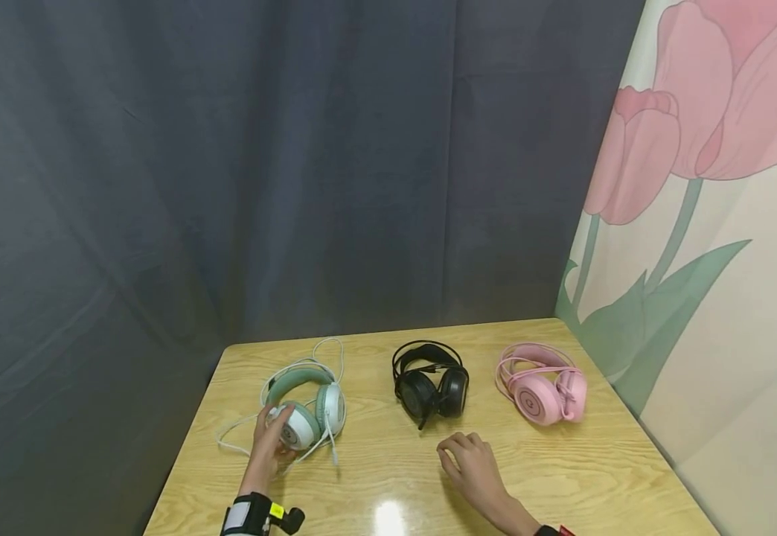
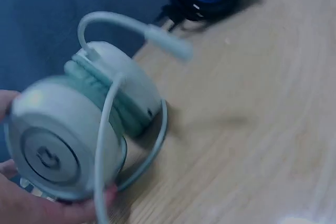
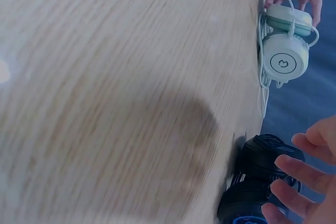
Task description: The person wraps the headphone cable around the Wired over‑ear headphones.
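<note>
My left hand grips the near ear cup of a white and green headset at the left of the table. In the left wrist view its thumb and fingers lie around the edge of the white ear cup, and a microphone boom sticks out from the other cup. The headset's white cable lies loosely behind and beside it. My right hand hovers over the table in front of a black headset, holding nothing. Its fingers are loosely bent and spread in the right wrist view.
A pink headset with its cable wrapped around it lies at the right of the wooden table. Behind the table hangs a dark curtain. A wall with painted tulips borders the right side.
</note>
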The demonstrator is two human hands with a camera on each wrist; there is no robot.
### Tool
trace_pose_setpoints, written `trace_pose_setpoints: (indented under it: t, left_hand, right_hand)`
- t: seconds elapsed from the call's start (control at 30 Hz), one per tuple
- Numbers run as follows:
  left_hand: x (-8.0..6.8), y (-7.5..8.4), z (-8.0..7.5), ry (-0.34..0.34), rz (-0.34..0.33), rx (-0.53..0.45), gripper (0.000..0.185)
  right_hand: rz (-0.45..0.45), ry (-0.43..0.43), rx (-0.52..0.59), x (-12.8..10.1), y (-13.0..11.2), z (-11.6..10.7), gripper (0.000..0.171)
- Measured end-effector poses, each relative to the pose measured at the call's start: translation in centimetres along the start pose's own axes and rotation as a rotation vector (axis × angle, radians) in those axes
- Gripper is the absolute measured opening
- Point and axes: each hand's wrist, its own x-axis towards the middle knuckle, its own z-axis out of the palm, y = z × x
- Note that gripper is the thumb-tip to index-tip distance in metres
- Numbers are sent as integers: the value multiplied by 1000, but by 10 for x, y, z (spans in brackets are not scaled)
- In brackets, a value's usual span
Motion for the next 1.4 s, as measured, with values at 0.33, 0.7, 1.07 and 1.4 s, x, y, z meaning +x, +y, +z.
trace_pose_setpoints:
  t: [0.33, 0.7, 1.07, 1.4]
  left_hand:
    - [-11, 13, 22, 55, 130, -50, 76]
    - [-48, 40, 61, 172, 186, -97, 69]
    - [-59, 37, 89, 48, 229, -62, 66]
    - [-66, 31, 100, -6, 214, -133, 62]
  right_hand:
    - [-93, 14, 51, 21, -13, 2, 8]
    - [-124, -201, 203, 72, -65, 0, 52]
    - [-244, -293, 228, 103, -94, 15, 90]
    - [-247, -163, 83, 103, -88, 33, 83]
